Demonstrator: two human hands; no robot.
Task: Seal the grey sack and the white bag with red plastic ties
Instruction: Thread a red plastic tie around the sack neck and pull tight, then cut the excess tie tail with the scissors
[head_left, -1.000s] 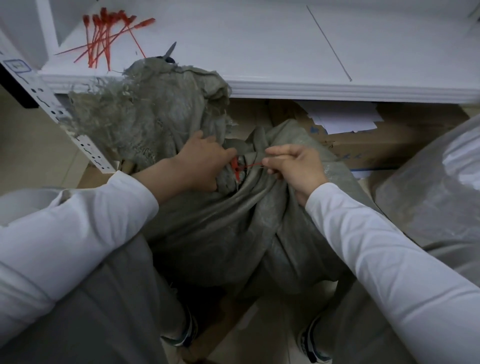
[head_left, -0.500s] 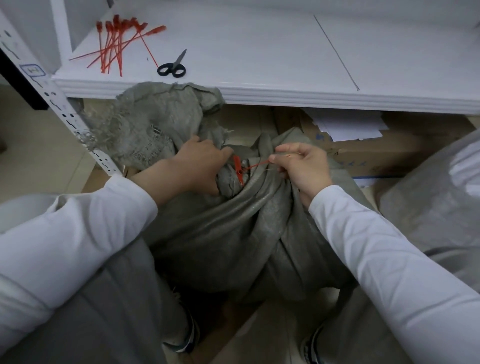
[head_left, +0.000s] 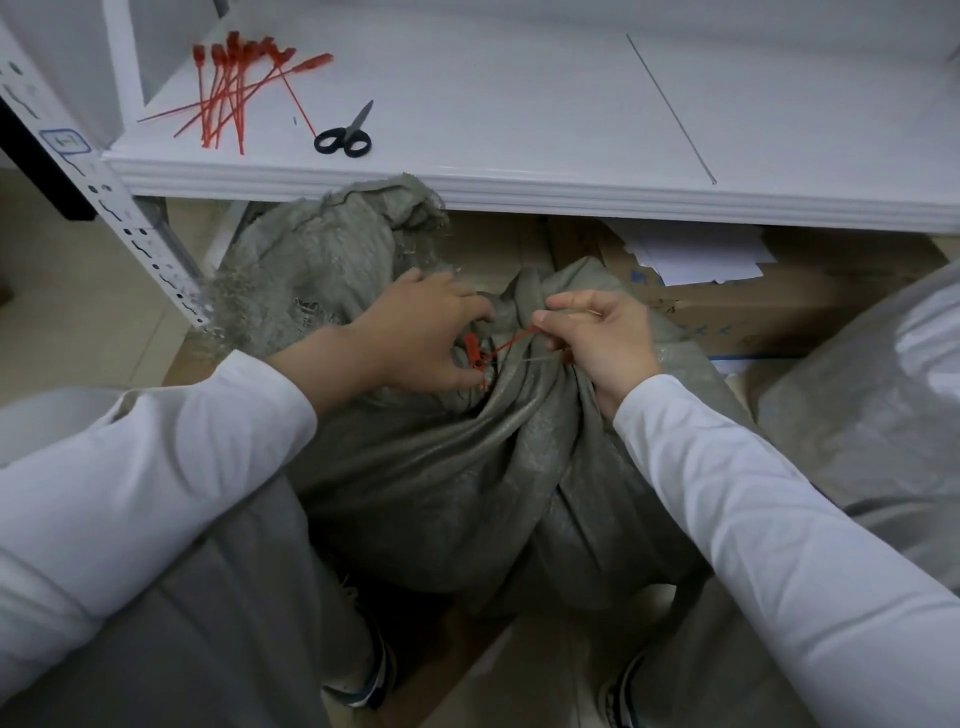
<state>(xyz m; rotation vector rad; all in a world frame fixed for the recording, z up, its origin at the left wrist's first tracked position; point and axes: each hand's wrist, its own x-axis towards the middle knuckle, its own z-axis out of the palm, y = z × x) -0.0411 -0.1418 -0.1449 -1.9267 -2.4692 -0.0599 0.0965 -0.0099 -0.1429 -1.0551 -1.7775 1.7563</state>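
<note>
The grey sack (head_left: 457, 483) stands on the floor between my knees, its neck bunched and its frayed top flopped to the left. A red plastic tie (head_left: 485, 353) loops round the neck. My left hand (head_left: 415, 338) grips the bunched neck beside the tie's head. My right hand (head_left: 597, 338) pinches the tie's thin tail and holds it taut to the right. A pale, semi-clear bag (head_left: 872, 405) sits at the right edge, partly cut off.
A white shelf (head_left: 519, 104) juts out above the sack. On it lie several spare red ties (head_left: 228, 88) and black-handled scissors (head_left: 345, 135). Cardboard boxes with papers (head_left: 727, 291) sit under the shelf. A perforated shelf post (head_left: 119, 218) stands to the left.
The view has tilted, bringing the scissors and more of the shelf into sight. My right hand has drawn the tie's tail a little further right; my left hand stays on the neck.
</note>
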